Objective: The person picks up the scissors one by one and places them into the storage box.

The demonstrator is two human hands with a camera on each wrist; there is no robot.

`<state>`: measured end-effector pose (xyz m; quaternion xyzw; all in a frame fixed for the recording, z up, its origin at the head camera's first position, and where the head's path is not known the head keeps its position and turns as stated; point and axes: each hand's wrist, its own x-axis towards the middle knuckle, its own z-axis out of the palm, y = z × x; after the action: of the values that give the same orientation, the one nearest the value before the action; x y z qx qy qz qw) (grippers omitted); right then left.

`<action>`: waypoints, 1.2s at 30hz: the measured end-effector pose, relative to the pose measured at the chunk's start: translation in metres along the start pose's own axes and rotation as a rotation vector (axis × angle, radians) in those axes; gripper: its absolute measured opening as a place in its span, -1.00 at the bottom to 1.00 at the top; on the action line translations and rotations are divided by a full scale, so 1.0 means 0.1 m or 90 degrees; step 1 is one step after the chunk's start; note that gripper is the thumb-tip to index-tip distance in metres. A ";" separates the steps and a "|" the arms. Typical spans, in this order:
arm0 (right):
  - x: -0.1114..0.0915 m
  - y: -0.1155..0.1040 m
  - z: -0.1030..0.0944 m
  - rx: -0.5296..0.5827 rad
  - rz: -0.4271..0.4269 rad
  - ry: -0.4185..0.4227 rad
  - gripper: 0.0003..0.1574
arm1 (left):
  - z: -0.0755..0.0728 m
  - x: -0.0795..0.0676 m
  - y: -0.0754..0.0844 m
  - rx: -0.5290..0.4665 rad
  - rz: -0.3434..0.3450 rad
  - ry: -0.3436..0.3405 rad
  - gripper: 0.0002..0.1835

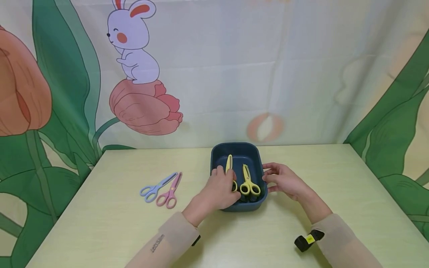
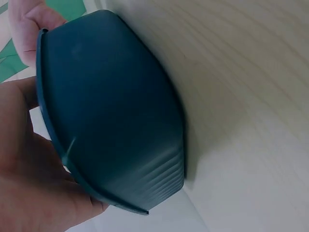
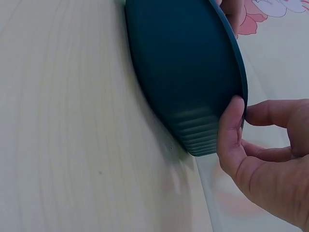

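A dark blue plastic bin (image 1: 236, 206) with rounded corners stands on the table. My left hand (image 1: 219, 190) reaches over its left side, with the fingers around one pair of yellow scissors (image 1: 229, 162); the hand hides much of the handles. A second pair of yellow scissors (image 1: 247, 182) lies inside to the right, handles toward me. At the bin's right rim, my right hand (image 1: 285, 182) pinches the edge; in the right wrist view, one digit (image 3: 231, 130) presses the outer wall. The bin's outside fills much of the left wrist view, blocking the scissors from sight.
Left of the bin, blue scissors (image 1: 157, 187) and pink scissors (image 1: 169, 191) lie side by side on the pale wooden table (image 1: 110, 230). Behind the table hangs a printed curtain (image 1: 207, 74) with a rabbit and tulips. Both forearms come in from the front.
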<state>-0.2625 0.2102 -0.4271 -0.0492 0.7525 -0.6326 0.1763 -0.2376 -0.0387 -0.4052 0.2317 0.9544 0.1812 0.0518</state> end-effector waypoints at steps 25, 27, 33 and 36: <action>-0.01 0.02 -0.01 0.020 0.000 0.000 -0.34 | 0.06 0.13 0.06 0.138 -0.048 -0.129 -0.57; 0.00 0.02 -0.01 0.020 0.001 0.001 -0.34 | 0.06 0.12 0.07 0.140 -0.051 -0.126 -0.48; 0.01 0.03 -0.03 0.016 -0.003 0.000 -0.34 | 0.05 0.08 0.07 0.122 -0.039 -0.083 -0.46; 0.01 0.03 -0.03 0.014 -0.005 -0.001 -0.35 | 0.03 0.03 0.04 0.113 -0.003 -0.049 -0.59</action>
<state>-0.2638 0.2129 -0.4298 -0.0504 0.7452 -0.6415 0.1749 -0.2383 -0.0328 -0.4068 0.2401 0.9644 0.0870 0.0685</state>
